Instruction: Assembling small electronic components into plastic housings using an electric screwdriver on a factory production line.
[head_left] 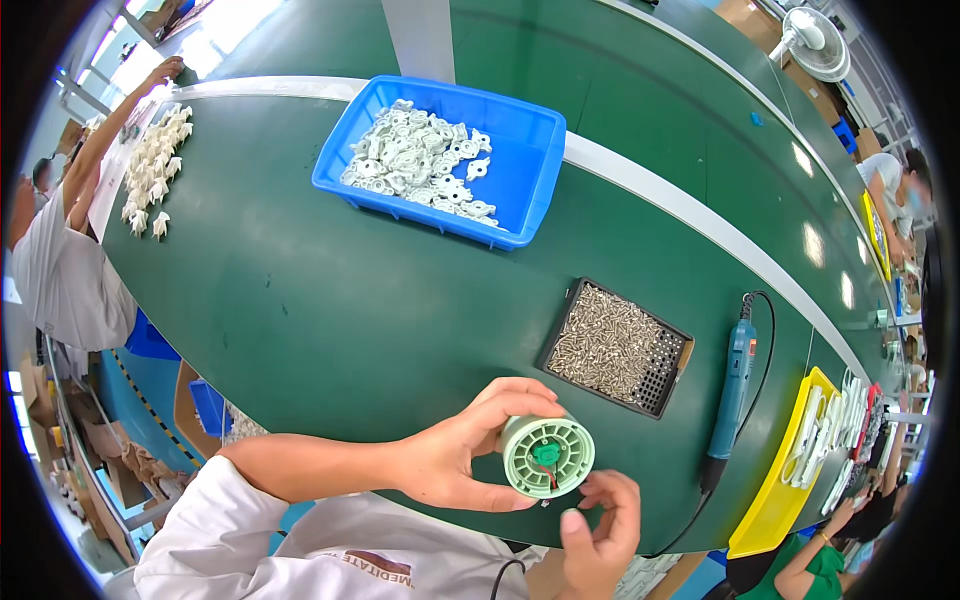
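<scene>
Head — left hand [468, 452], gripped cylinder [548, 457] (green)

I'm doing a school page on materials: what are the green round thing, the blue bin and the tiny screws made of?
The green round thing looks like matte plastic, with thin moulded ribs. The blue bin is probably smooth plastic: one even colour, rounded corners. The tiny screws seem to be metal, silvery and glinting, but I can't tell which metal.
</scene>
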